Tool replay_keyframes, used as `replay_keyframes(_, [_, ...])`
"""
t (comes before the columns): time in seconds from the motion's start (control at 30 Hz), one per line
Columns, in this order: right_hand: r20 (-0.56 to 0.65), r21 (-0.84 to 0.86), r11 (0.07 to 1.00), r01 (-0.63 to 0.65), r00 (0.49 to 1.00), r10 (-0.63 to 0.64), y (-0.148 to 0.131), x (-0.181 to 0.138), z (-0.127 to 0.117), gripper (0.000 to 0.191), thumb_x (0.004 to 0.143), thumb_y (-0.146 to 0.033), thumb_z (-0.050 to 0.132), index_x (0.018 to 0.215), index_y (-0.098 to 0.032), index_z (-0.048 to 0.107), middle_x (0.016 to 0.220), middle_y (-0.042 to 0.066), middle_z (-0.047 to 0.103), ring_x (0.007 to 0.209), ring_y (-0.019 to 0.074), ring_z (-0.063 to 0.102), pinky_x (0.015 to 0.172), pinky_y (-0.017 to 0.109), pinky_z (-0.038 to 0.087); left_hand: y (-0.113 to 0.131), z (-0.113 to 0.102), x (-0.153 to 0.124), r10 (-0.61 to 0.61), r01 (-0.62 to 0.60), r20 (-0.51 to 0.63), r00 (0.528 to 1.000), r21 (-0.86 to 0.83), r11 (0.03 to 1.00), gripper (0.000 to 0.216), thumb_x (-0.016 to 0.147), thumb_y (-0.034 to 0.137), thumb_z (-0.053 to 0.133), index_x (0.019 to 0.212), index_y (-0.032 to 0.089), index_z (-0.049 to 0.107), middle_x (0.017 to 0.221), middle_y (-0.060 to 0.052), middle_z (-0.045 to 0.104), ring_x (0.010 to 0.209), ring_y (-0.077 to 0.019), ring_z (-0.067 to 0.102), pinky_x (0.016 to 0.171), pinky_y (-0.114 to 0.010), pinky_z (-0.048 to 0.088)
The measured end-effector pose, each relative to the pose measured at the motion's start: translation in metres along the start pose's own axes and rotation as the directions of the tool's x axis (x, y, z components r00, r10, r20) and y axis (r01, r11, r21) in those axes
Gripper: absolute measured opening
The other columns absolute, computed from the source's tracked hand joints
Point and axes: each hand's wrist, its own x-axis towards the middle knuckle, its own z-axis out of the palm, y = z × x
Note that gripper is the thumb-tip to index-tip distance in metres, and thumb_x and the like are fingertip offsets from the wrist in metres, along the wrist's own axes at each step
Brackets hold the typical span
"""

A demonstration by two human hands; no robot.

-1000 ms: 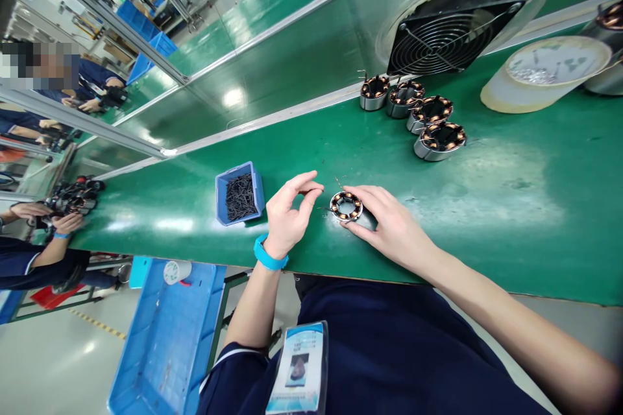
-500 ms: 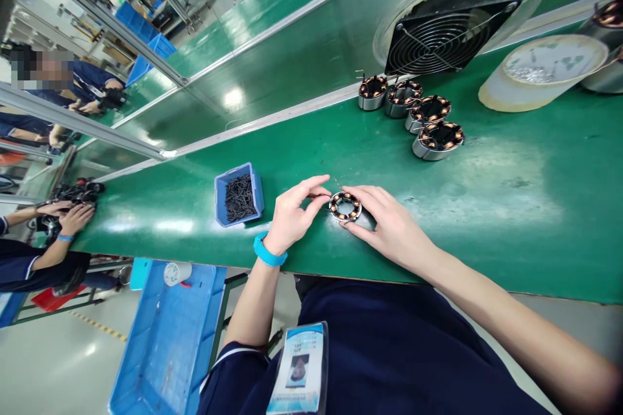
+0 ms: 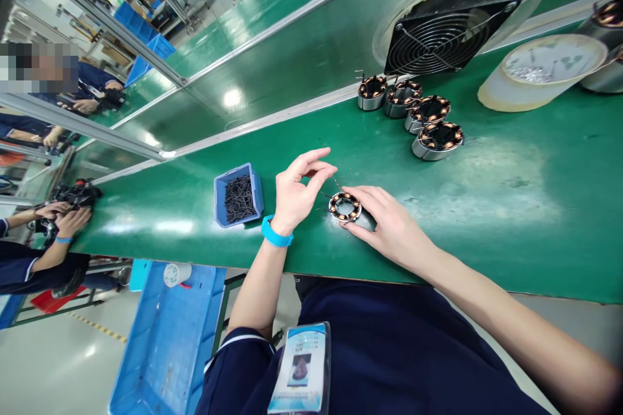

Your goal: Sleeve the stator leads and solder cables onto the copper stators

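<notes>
My right hand [image 3: 389,220] holds a motor stator [image 3: 345,207] on the green bench, thumb on the near side and fingers on the far side. The stator is a metal ring with copper windings, its opening facing up. Thin leads stick out from its far left edge. Above those leads my left hand [image 3: 302,187] is closed in a pinch at the end of one wire lead [image 3: 337,182]; the exact contact is too small to make out. To the left sits a blue bin [image 3: 259,191] of short black tubes [image 3: 239,198].
Several more stators [image 3: 438,141] stand toward the back, before a black fan [image 3: 433,48]. A whitish tub [image 3: 511,91] stands at the back right. A large blue crate [image 3: 168,337] lies below the bench edge. At far left, a co-worker's hands [image 3: 73,220] handle dark parts.
My left hand has moved up and slightly right, from the stator's left edge to the wire lead's tip. The right hand and the stator stay in place.
</notes>
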Motion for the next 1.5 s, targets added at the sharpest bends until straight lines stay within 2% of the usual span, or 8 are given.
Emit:
replay_keyframes(0.43, [0.007, 0.013, 1.0, -0.002, 1.0, 0.002, 0.001, 0.0, 0.0, 0.049, 0.102, -0.035, 0.06, 0.147, -0.024, 0.045, 0.132, 0.014, 0.06, 0.121, 0.0331, 0.058, 0.103, 0.055, 0.051, 0.008, -0.004, 0.001, 0.042, -0.048, 0.064, 0.997, 0.091, 0.995, 0.025, 0.096, 0.033, 0.069, 0.118, 0.023, 0.071, 0.091, -0.001, 0.078, 0.081, -0.0142, 0.074, 0.084, -0.03, 0.06])
replay_keyframes(0.87, [0.005, 0.01, 1.0, 0.005, 1.0, -0.005, 0.001, -0.001, 0.001, 0.048, 0.102, -0.034, 0.06, 0.146, -0.022, 0.045, 0.132, 0.015, 0.06, 0.121, 0.0336, 0.058, 0.102, 0.055, 0.051, 0.008, -0.002, 0.004, 0.057, -0.065, 0.122, 0.991, 0.061, 0.996, 0.025, 0.095, 0.028, 0.069, 0.12, 0.023, 0.071, 0.09, -0.001, 0.079, 0.081, -0.0134, 0.074, 0.082, -0.028, 0.061])
replay_keyframes(1.03, [0.003, 0.001, 1.0, 0.004, 1.0, -0.004, 0.001, -0.001, 0.001, 0.048, 0.102, -0.035, 0.06, 0.146, -0.022, 0.045, 0.132, 0.015, 0.059, 0.121, 0.0333, 0.058, 0.103, 0.055, 0.051, 0.01, -0.006, 0.006, -0.016, 0.001, 0.204, 0.979, 0.071, 0.997, 0.026, 0.095, 0.036, 0.068, 0.116, 0.02, 0.074, 0.088, -0.003, 0.079, 0.079, -0.015, 0.075, 0.08, -0.029, 0.061])
replay_keyframes(1.2, [-0.013, -0.033, 0.999, 0.012, 1.0, -0.012, 0.001, -0.001, 0.001, 0.058, 0.101, -0.041, 0.063, 0.15, -0.02, 0.041, 0.134, 0.016, 0.059, 0.124, 0.034, 0.057, 0.104, 0.055, 0.051, 0.015, -0.008, 0.01, -0.014, 0.002, 0.146, 0.989, 0.081, 0.997, 0.027, 0.095, 0.037, 0.067, 0.116, 0.02, 0.073, 0.105, -0.006, 0.077, 0.091, -0.0151, 0.073, 0.08, -0.027, 0.058])
replay_keyframes(1.37, [-0.059, -0.043, 0.999, -0.004, 0.998, 0.002, 0.002, -0.001, 0.003, 0.062, 0.097, -0.048, 0.067, 0.148, -0.021, 0.043, 0.132, 0.016, 0.059, 0.123, 0.0353, 0.058, 0.102, 0.055, 0.053, 0.021, -0.008, 0.01, -0.121, 0.081, 0.207, 0.971, 0.193, 0.978, 0.02, 0.094, 0.034, 0.066, 0.086, 0.017, 0.072, 0.083, -0.002, 0.072, 0.074, -0.012, 0.063, 0.069, -0.024, 0.05])
replay_keyframes(1.5, [-0.061, -0.036, 0.999, -0.016, 0.998, 0.014, 0.001, 0.0, 0.003, 0.051, 0.098, -0.046, 0.068, 0.139, -0.02, 0.05, 0.123, 0.014, 0.061, 0.114, 0.0334, 0.061, 0.098, 0.053, 0.054, 0.024, -0.01, 0.01, -0.232, 0.182, 0.241, 0.942, 0.215, 0.96, 0.022, 0.092, 0.035, 0.066, 0.08, 0.016, 0.069, 0.073, 0.0, 0.067, 0.065, -0.011, 0.056, 0.061, -0.024, 0.044])
